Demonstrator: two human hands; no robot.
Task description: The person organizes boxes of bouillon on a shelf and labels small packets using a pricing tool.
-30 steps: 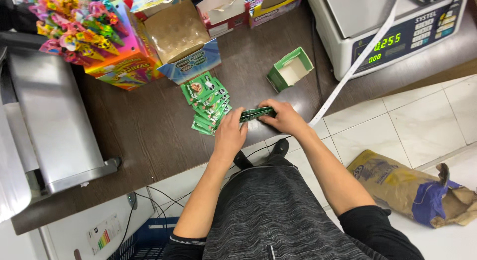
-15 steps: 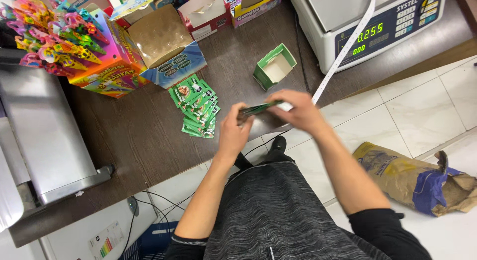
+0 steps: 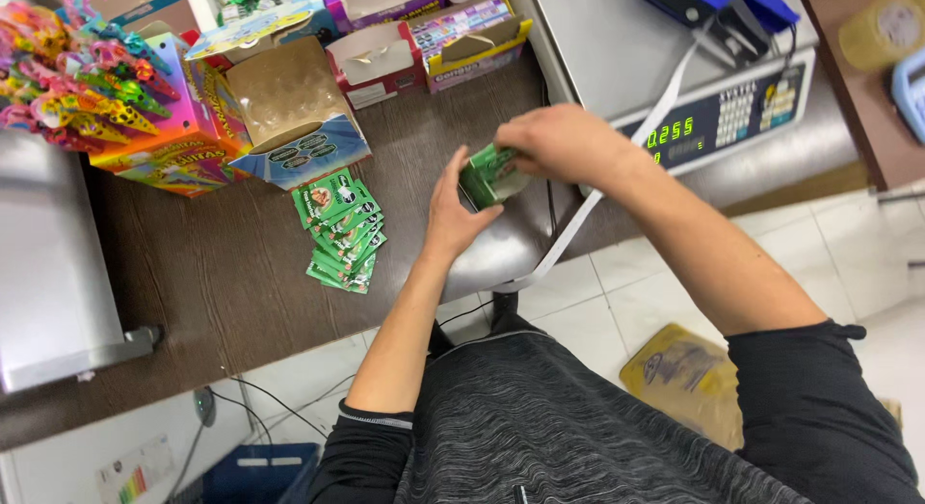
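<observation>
**As seen from the head camera: small green box held in both hands, beside the scale**

Head view.
- Weighing scale: grey, lit green digits, at the far right end of the brown counter. Taken as landmark.
- Small green box: just left of the scale's front corner, lifted slightly off the counter, open side tilted up.
- Left hand: left of the scale, thumb and fingers closed round the box's near side, steadying it.
- Right hand: over the scale's front-left edge, fingers curled down onto the box mouth. Cannot tell whether anything is pinched underneath.
- Green packets: fanned loose pile, well left of the scale, untouched.
- White strip: hanging from the scale across the counter edge, under the right forearm.
- Open cardboard box and bright toy display: further left again.

Step in hand, by judgement: filling or squaring up the green box. Next move calls for a firm left-hand hold and a reach leftward, clear of the strip.
</observation>
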